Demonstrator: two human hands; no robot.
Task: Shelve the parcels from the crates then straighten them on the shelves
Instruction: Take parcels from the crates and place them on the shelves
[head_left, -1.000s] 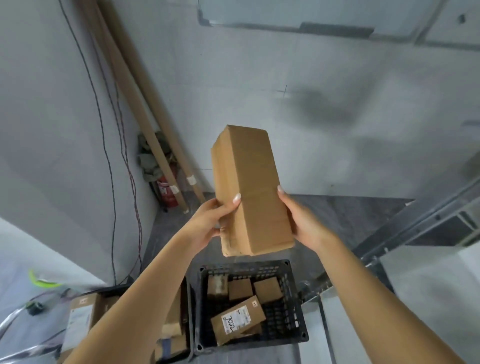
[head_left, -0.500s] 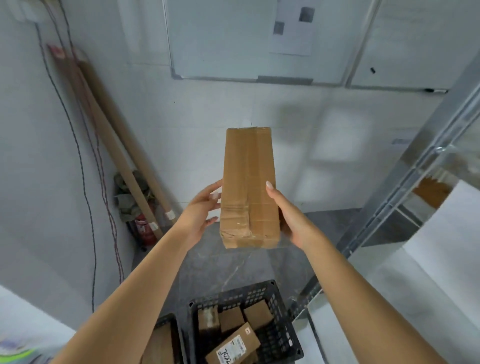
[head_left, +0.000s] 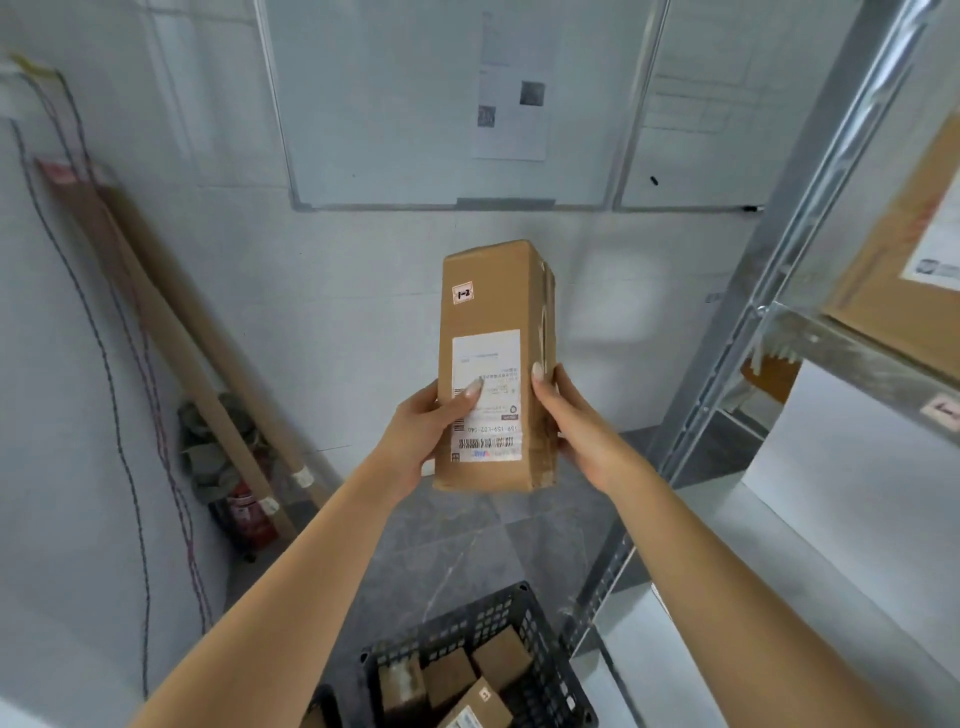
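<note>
A tall brown cardboard parcel (head_left: 493, 312) stands upright at chest height, its white shipping label and a small "1-2" sticker facing me. My left hand (head_left: 421, 431) grips its lower left side with the thumb on the label. My right hand (head_left: 576, 431) holds the lower right side. Below on the floor a black plastic crate (head_left: 550, 670) holds several smaller brown parcels (head_left: 452, 680). A metal shelf unit (head_left: 789, 322) stands at the right, with a large boxed parcel (head_left: 898, 275) on its upper shelf.
A whiteboard (head_left: 415, 104) with a pinned sheet hangs on the back wall. Long cardboard tubes (head_left: 171, 332) lean in the left corner above a red fire extinguisher (head_left: 249, 514). Cables (head_left: 114, 364) run down the left wall. A white panel (head_left: 852, 467) sits inside the lower shelf.
The parcel has been turned so its labelled face now points at me. My view has lifted, showing more of the whiteboard and shelf and less of the crate.
</note>
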